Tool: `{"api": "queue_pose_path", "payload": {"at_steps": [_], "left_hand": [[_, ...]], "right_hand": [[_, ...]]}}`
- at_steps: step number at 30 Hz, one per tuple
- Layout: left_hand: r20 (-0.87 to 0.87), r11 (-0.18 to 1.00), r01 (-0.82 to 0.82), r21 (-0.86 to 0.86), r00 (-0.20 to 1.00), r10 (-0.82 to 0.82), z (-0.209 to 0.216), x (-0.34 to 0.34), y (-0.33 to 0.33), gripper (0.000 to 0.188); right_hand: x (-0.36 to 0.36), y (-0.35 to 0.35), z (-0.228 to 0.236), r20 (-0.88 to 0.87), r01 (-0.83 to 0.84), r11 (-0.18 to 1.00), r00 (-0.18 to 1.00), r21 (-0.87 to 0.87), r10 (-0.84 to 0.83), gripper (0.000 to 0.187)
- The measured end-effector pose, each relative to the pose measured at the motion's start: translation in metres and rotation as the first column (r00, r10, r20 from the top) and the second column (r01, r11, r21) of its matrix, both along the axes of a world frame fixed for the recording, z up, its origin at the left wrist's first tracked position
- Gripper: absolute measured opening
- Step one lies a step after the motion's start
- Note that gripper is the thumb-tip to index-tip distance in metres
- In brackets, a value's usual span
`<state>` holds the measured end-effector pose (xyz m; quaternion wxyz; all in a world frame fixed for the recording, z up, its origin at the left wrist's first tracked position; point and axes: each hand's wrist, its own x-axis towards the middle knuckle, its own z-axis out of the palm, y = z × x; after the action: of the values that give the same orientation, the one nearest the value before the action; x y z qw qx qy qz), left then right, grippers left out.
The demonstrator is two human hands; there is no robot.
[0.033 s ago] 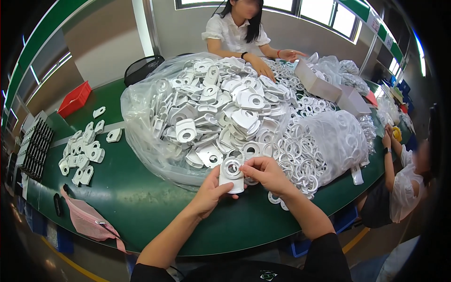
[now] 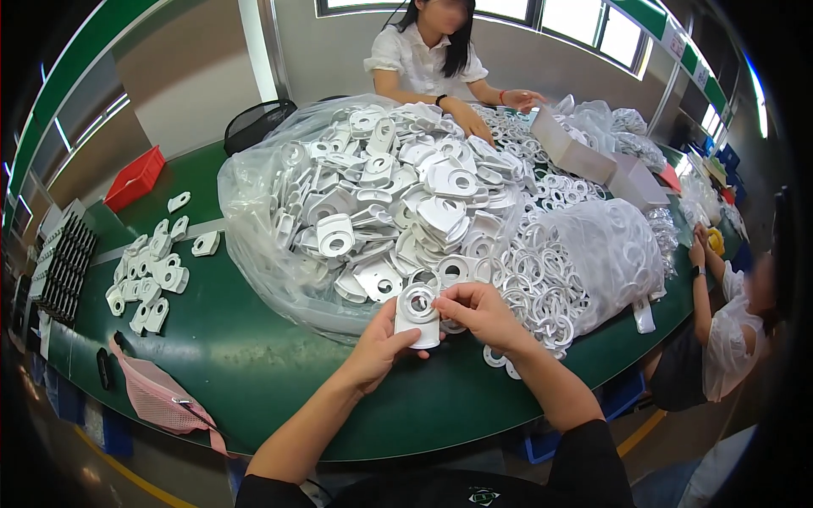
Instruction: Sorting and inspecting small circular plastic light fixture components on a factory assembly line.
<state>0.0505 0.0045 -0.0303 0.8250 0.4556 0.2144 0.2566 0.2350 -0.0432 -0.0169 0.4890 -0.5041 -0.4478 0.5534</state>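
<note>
A clear bag (image 2: pixel 247 196) cradles white plates (image 2: pixel 446 212); left grip (image 2: pixel 378 348) clasps a single plate (image 2: pixel 418 338), right grip (image 2: pixel 481 315) a ring (image 2: pixel 407 301)

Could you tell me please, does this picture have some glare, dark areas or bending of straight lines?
Head view: the green table bows at its near edge, and the corners go black; also in the head view, the windows look overexposed, and pale glare lies on the tabletop.

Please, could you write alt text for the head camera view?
A person's left hand holds a white plate while the right hand touches its ring-shaped end. Beyond them, white plates and rings lie heaped on a green table, with a co-worker opposite.
</note>
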Motion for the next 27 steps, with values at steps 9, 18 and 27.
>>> {"api": "queue_pose_path", "payload": {"at_steps": [9, 18, 27], "left_hand": [[-0.04, 0.998, 0.048, 0.04, 0.998, -0.047, 0.002, -0.002, 0.0, 0.038], [-0.148, 0.974, -0.064, 0.219, 0.984, 0.098, -0.001, 0.004, -0.004, 0.036], [-0.222, 0.667, 0.037, 0.744, 0.955, 0.195, -0.001, 0.002, -0.008, 0.034]], "right_hand": [[0.01, 0.0, -0.004, 0.299, -0.053, 0.991, 0.954, 0.121, 0.014, 0.016], [0.002, -0.005, 0.003, 0.314, 0.202, 0.925, 0.899, 0.321, -0.306, 0.017], [0.006, -0.002, 0.004, 0.438, -0.059, 0.946, 0.894, 0.318, -0.091, 0.009]]}}
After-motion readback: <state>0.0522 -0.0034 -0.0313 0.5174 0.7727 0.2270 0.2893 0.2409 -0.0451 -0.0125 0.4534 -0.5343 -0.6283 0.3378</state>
